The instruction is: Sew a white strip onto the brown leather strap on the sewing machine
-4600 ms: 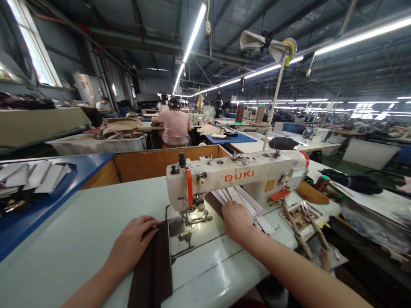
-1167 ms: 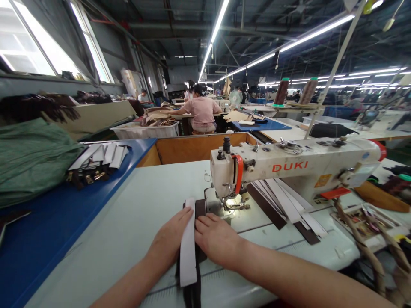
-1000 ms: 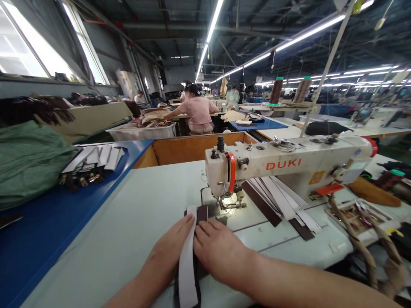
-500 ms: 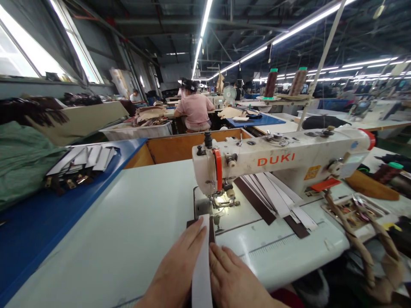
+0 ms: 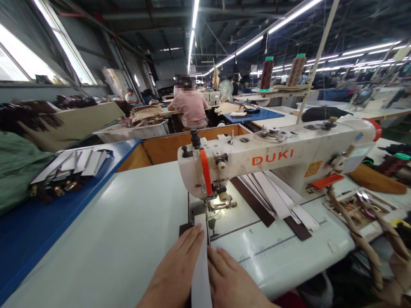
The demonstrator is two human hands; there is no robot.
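Note:
A long white strip (image 5: 201, 265) lies lengthwise in front of me, with dark brown material (image 5: 185, 229) showing beside and under it. My left hand (image 5: 176, 265) is along the left edge, its fingers together and fingertips on top of the strip near its far end. My right hand (image 5: 233, 276) grips the right edge, fingers bent against it; both thumbs are hidden. Just beyond the strip's far end is the lit presser foot (image 5: 221, 203) of a white sewing machine (image 5: 272, 154). The strip's end is apart from the foot.
Behind the needle area lies a fanned pile of white and brown strips (image 5: 276, 196). More strips with metal hardware (image 5: 77, 164) rest on the blue table (image 5: 38, 226) at left. A tool tray (image 5: 362, 209) stands right. A person (image 5: 189, 107) sits ahead, facing away.
The view has shifted slightly, so the machine appears a little further left. Both hands stay on the strip, and its far end looks slightly nearer the presser foot.

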